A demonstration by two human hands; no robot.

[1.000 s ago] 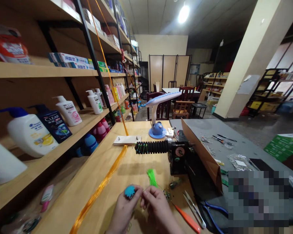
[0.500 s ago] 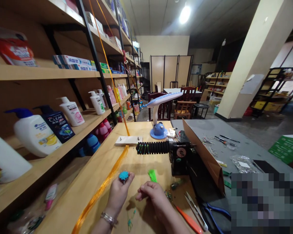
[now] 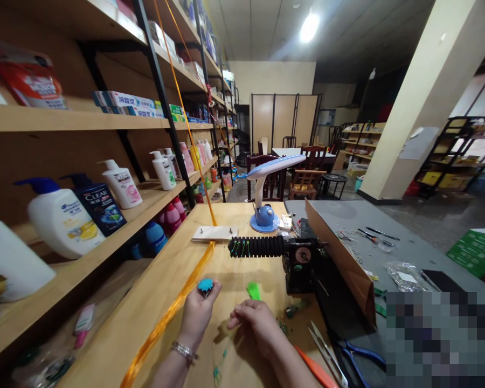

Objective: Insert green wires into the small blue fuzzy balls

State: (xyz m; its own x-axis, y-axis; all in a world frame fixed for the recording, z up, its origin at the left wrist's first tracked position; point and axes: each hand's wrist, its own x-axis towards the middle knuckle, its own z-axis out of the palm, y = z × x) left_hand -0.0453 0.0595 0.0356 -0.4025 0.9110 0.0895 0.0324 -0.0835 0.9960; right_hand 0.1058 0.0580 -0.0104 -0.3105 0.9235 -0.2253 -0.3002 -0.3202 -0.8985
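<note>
My left hand [image 3: 198,312] is closed around a small round blue piece with a frilly, flower-like top [image 3: 205,285], its stem hidden by the fingers. To its right, my right hand [image 3: 254,319] is held with thumb and fingertips pinched together; whatever they grip is too small to make out. Just beyond that hand lies a bright green bundle of strands [image 3: 253,291]. A fine thread with knotted teal-green bits [image 3: 216,373] lies on the wooden table between my forearms. Farther off, a black ridged roller [image 3: 258,247] carries several green threads wound near its left end.
Orange strands [image 3: 173,307] run along the left, under a white clamp plate [image 3: 214,233]. At right lie tweezers [image 3: 327,353], an orange-handled tool [image 3: 313,367] and blue-handled pliers [image 3: 359,350]. A cardboard divider [image 3: 343,264] and blue lamp [image 3: 262,218] stand behind. Shelves flank the left.
The view has shifted slightly. Both hands keep nearly the same pose. The fine thread between my forearms now looks more stretched out.
</note>
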